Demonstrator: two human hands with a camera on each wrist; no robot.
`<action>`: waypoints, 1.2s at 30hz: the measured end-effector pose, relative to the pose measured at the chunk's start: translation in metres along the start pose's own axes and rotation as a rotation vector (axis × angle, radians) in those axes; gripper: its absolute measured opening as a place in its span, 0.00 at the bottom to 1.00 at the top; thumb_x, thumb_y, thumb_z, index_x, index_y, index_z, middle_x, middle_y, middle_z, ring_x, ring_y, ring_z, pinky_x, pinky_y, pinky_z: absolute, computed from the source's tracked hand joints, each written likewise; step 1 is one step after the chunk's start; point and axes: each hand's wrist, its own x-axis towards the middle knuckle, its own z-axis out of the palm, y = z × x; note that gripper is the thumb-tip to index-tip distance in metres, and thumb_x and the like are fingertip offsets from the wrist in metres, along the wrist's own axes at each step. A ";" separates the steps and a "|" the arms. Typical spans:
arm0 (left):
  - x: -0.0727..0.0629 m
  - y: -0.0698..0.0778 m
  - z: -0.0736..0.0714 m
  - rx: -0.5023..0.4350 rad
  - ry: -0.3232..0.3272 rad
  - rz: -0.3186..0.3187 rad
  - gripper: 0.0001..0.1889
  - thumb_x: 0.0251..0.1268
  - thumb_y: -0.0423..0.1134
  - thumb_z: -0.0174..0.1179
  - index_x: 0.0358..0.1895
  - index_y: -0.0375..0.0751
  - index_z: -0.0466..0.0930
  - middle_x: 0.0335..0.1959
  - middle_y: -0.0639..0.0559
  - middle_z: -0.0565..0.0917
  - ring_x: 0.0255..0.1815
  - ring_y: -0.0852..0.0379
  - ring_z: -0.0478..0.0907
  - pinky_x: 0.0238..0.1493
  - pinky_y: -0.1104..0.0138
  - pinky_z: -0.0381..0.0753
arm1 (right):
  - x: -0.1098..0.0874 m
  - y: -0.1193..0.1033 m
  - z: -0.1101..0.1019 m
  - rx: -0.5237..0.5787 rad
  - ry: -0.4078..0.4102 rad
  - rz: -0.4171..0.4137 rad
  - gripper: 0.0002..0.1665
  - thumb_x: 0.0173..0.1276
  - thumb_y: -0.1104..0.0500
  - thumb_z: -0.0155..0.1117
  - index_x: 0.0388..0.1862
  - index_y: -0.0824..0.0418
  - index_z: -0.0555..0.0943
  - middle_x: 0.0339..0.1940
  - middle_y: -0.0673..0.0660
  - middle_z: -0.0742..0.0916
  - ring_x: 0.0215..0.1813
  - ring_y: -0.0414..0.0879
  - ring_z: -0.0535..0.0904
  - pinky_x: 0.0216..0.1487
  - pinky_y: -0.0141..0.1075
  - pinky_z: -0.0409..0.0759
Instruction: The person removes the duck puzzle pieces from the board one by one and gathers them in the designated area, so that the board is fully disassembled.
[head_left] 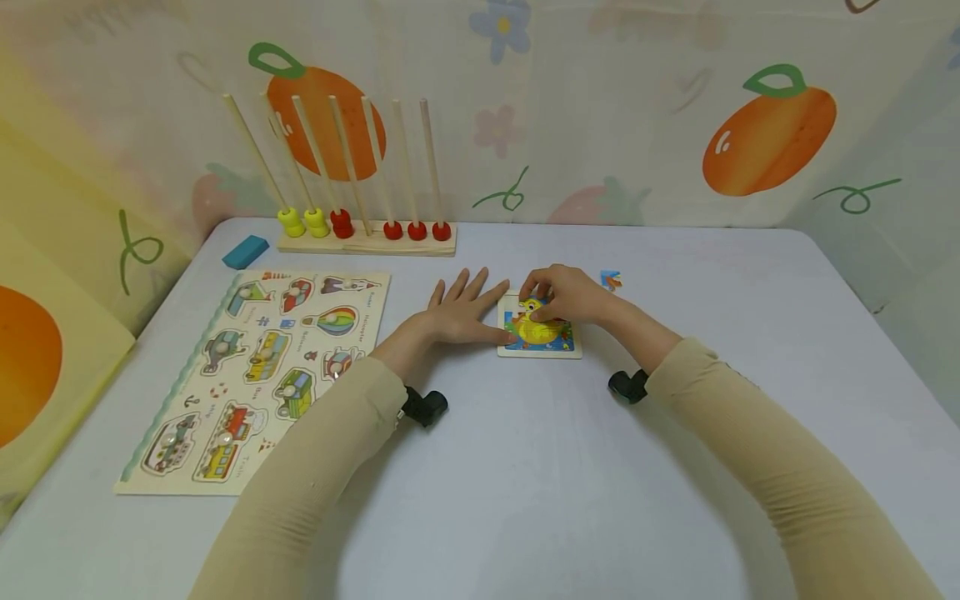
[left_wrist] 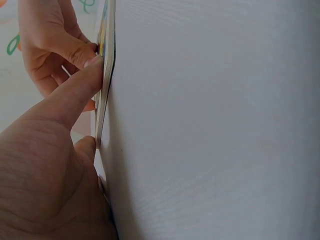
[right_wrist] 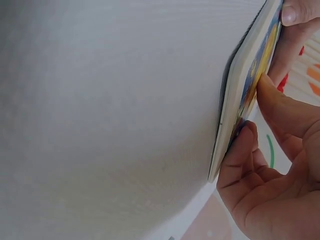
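A small square picture puzzle (head_left: 558,348) with a yellow duck on blue and a pale frame lies flat on the table. My left hand (head_left: 467,317) spreads its fingers on the tabletop to its left, the thumb resting on the puzzle's left side. From the right, my right hand (head_left: 567,293) reaches over the puzzle with curled fingers. Its thumb and fingertips seem to pinch a puzzle piece near the duck's head; the fingers partly hide it. The right wrist view shows the thumb (right_wrist: 280,102) and bent fingers touching the puzzle's face (right_wrist: 257,67).
A loose blue-and-orange piece (head_left: 611,280) lies behind my right wrist. On the left is a large vehicle peg board (head_left: 176,450). Behind it stand a wooden rod stand (head_left: 367,244) with red and yellow beads and a blue block (head_left: 245,252). A printed cloth (head_left: 600,100) hangs behind the table.
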 end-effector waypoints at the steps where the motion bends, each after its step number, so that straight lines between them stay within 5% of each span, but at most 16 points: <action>1: 0.000 0.000 0.000 0.001 -0.001 -0.001 0.50 0.61 0.71 0.52 0.80 0.64 0.36 0.83 0.52 0.28 0.83 0.44 0.20 0.79 0.40 0.21 | 0.000 0.000 0.000 -0.004 0.001 0.001 0.16 0.65 0.62 0.69 0.51 0.59 0.81 0.51 0.66 0.83 0.50 0.58 0.79 0.55 0.48 0.79; 20: -0.001 0.000 -0.001 0.001 0.000 -0.001 0.50 0.60 0.71 0.52 0.80 0.64 0.36 0.83 0.52 0.28 0.83 0.44 0.21 0.79 0.40 0.21 | -0.001 -0.002 -0.001 -0.053 0.048 -0.025 0.15 0.61 0.60 0.72 0.48 0.57 0.82 0.50 0.65 0.84 0.48 0.56 0.76 0.51 0.46 0.76; 29: 0.000 0.001 0.000 0.007 -0.007 -0.007 0.49 0.61 0.71 0.52 0.80 0.64 0.36 0.83 0.51 0.28 0.83 0.45 0.20 0.79 0.40 0.22 | -0.003 -0.003 -0.002 -0.024 0.071 0.050 0.28 0.60 0.59 0.74 0.57 0.60 0.75 0.50 0.63 0.83 0.44 0.54 0.77 0.53 0.44 0.79; 36: 0.000 0.001 0.000 0.013 -0.003 -0.007 0.49 0.61 0.71 0.52 0.80 0.64 0.36 0.83 0.51 0.28 0.83 0.44 0.21 0.79 0.40 0.22 | -0.003 -0.001 -0.002 0.011 0.102 0.052 0.16 0.63 0.65 0.69 0.51 0.61 0.79 0.47 0.62 0.83 0.48 0.55 0.80 0.55 0.45 0.81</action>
